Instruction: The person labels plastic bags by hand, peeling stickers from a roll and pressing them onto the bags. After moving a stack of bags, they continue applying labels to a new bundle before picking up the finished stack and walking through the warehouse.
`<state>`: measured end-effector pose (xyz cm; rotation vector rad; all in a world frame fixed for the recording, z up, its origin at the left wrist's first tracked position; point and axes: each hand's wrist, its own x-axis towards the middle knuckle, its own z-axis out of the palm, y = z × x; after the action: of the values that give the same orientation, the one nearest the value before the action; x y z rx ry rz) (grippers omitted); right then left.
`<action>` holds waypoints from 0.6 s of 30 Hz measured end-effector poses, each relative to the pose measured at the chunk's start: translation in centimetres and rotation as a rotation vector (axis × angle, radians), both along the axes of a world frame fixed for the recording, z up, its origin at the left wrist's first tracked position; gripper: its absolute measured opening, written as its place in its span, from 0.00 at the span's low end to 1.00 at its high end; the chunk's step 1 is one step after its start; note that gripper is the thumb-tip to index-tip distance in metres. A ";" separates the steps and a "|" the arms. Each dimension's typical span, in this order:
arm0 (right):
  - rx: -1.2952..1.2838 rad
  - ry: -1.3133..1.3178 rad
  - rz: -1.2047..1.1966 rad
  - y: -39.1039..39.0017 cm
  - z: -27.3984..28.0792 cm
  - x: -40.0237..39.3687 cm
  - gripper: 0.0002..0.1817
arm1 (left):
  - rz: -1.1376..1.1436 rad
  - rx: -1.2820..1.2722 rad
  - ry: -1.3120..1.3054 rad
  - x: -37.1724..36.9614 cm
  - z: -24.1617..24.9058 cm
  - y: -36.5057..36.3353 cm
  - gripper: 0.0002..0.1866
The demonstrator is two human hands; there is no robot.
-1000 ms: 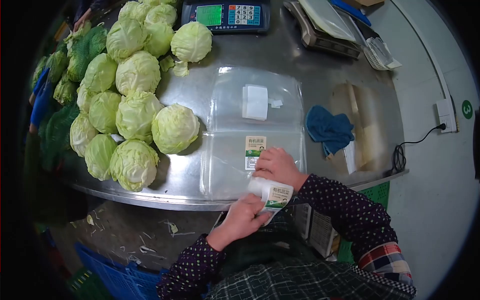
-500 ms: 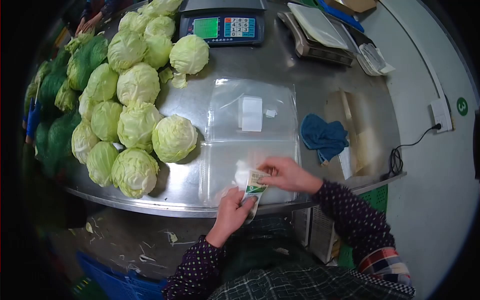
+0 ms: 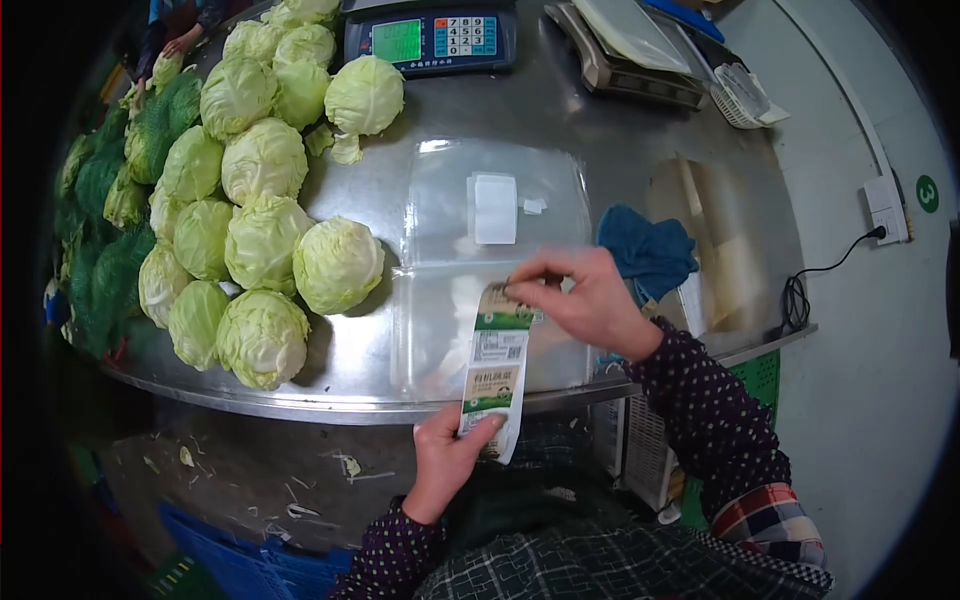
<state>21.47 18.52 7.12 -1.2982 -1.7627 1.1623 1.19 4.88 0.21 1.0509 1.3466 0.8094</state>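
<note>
A strip of printed labels (image 3: 492, 375) with green and beige bands stretches between my hands, over the table's front edge. My left hand (image 3: 450, 455) grips its lower end, thumb on top. The fingers of my right hand (image 3: 575, 295) pinch the upper end. Beneath my right hand lie clear plastic bags (image 3: 430, 310), flat on the metal table. On the upper bag rests a white paper slip (image 3: 496, 209), with a small white scrap (image 3: 536, 206) beside it. Pale green cabbages (image 3: 338, 265) are grouped to the left of the bags.
A scale with a lit display (image 3: 430, 40) stands at the back, and another scale (image 3: 640, 70) is right of it. A blue cloth (image 3: 645, 252) lies right of the bags. Green netted cabbages (image 3: 100, 265) are far left, near another person's hands (image 3: 183, 40).
My right hand has moved up and right, away from my left, and the label strip is now drawn out lengthwise. My left hand is slightly lower. The whole view has shifted a little.
</note>
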 end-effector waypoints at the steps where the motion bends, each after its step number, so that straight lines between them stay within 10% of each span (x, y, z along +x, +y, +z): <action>1: 0.004 0.001 -0.003 0.7 -0.4 0.1 0.07 | -0.018 -0.006 -0.002 -0.3 0.3 -0.5 0.10; 8: 0.195 -0.528 0.096 0.7 -11.9 0.2 0.20 | -0.301 -0.020 -0.002 0.4 -1.1 -4.9 0.10; 18: 0.311 -0.680 0.362 -3.6 -10.8 0.9 0.27 | -0.490 0.141 -0.155 0.2 -0.4 -2.7 0.08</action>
<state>22.40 14.91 -3.70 -1.2978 -2.6346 0.5942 1.39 2.16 -0.20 1.3318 0.8565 0.6054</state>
